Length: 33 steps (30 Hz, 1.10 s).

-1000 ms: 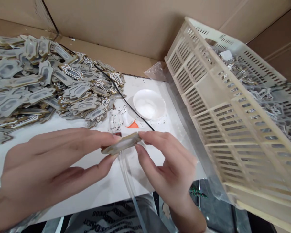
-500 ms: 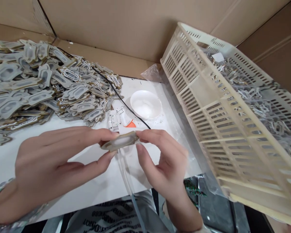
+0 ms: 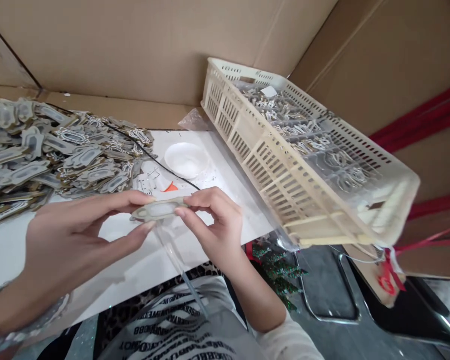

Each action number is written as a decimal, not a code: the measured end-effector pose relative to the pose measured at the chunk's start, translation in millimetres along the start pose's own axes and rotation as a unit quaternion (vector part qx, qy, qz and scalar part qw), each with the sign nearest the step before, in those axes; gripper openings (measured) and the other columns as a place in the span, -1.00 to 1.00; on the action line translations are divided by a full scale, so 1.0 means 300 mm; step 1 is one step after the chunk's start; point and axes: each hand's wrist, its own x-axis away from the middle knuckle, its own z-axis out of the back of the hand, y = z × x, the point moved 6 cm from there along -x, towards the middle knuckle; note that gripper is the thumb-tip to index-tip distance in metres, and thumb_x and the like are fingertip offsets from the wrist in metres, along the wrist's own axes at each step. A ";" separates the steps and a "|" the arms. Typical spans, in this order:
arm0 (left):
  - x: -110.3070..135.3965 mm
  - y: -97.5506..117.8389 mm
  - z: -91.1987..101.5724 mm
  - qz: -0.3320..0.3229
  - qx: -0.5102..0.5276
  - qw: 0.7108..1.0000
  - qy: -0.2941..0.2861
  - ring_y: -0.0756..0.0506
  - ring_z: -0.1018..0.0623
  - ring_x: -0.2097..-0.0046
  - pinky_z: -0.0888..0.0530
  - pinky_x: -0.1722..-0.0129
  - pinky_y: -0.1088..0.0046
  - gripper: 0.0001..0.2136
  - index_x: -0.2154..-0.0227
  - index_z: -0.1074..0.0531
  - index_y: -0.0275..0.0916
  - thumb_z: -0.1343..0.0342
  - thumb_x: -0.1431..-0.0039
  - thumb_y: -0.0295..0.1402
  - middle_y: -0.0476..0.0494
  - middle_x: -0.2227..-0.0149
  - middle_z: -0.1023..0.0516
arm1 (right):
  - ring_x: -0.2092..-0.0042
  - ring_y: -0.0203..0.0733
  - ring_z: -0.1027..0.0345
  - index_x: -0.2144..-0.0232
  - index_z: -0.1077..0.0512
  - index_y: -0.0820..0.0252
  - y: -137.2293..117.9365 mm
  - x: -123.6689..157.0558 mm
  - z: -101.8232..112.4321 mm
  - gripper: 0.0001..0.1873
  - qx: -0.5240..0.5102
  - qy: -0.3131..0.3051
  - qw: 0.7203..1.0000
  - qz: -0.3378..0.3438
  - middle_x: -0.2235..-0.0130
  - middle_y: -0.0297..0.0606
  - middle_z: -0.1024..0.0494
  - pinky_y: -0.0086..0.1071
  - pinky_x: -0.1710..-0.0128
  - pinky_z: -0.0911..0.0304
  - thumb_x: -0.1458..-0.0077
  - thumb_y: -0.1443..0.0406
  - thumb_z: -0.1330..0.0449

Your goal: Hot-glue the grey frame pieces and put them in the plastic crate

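Between both hands is a flat plaque-shaped frame piece (image 3: pixel 162 210), grey with a scalloped edge and a pale oblong centre, tilted above the white tabletop. My left hand (image 3: pixel 73 235) pinches its left end, fingers on top and thumb below. At the right end, my right hand (image 3: pixel 219 227) grips it between thumb and fingers. Just behind lies what looks like a white glue gun, with an orange trigger (image 3: pixel 170 187) and a wire stand (image 3: pixel 153 174), partly hidden by the hands. A translucent rod (image 3: pixel 178 257) runs from under the piece down towards my lap.
A heap of similar pieces (image 3: pixel 75 150) covers the left. A white bowl (image 3: pixel 187 160) stands behind the hands, a black cord (image 3: pixel 161 164) passing it. On the right, a cream plastic crate (image 3: pixel 255 155) holds bagged small parts. Cardboard walls (image 3: pixel 135 50) enclose the back.
The view has swung right, showing more of the crate and red ribbons. My right thumb has come up onto the piece, where it was apart from it before.
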 end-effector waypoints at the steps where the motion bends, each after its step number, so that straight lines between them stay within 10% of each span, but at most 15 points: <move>1: 0.007 0.000 -0.003 0.014 0.017 1.000 -0.002 -0.16 -0.61 0.37 -0.59 0.31 0.29 -0.80 0.31 -0.65 0.11 -0.30 0.05 -0.08 0.06 0.35 -0.68 | 0.30 -0.27 -0.51 0.35 -0.51 0.12 -0.010 0.005 0.007 -0.91 -0.005 0.010 1.000 0.010 0.35 -0.31 -0.60 -0.40 0.32 -0.52 -0.20 0.30 -0.34; 15: 0.091 0.056 0.035 0.016 0.107 0.994 0.021 -0.10 -0.61 0.30 -0.64 0.06 0.32 -0.80 0.32 -0.64 -0.02 -0.34 0.09 -0.23 0.03 0.30 -0.66 | 0.29 -0.29 -0.52 0.21 -0.49 0.08 -0.053 0.074 0.039 -0.73 -0.128 -0.013 0.988 -0.082 0.19 -0.28 -0.62 -0.39 0.27 -0.52 -0.14 0.07 -0.33; 25: -0.096 -0.181 0.381 0.037 -0.163 0.957 0.237 -0.22 -0.60 0.05 -0.50 -0.16 0.10 -0.51 0.05 -0.59 -0.25 -0.26 -0.05 -0.02 -0.16 0.10 -0.64 | 0.48 -0.28 -0.43 0.37 -0.53 0.18 0.079 0.222 0.260 -0.64 0.041 0.102 0.982 -0.154 0.44 -0.31 -0.56 -0.37 0.42 -0.40 -0.27 0.05 -0.15; 33: -0.204 -0.321 0.482 0.152 -0.267 0.933 0.188 -0.21 -0.40 -0.22 -0.22 -0.37 0.08 -0.55 0.02 -0.52 -0.32 -0.14 -0.21 -0.06 -0.11 -0.02 -0.57 | 0.47 -0.23 -0.47 0.39 -0.60 0.17 0.090 0.288 0.276 -0.74 0.065 0.059 0.984 -0.155 0.44 -0.25 -0.63 -0.37 0.46 -0.41 -0.19 0.13 -0.27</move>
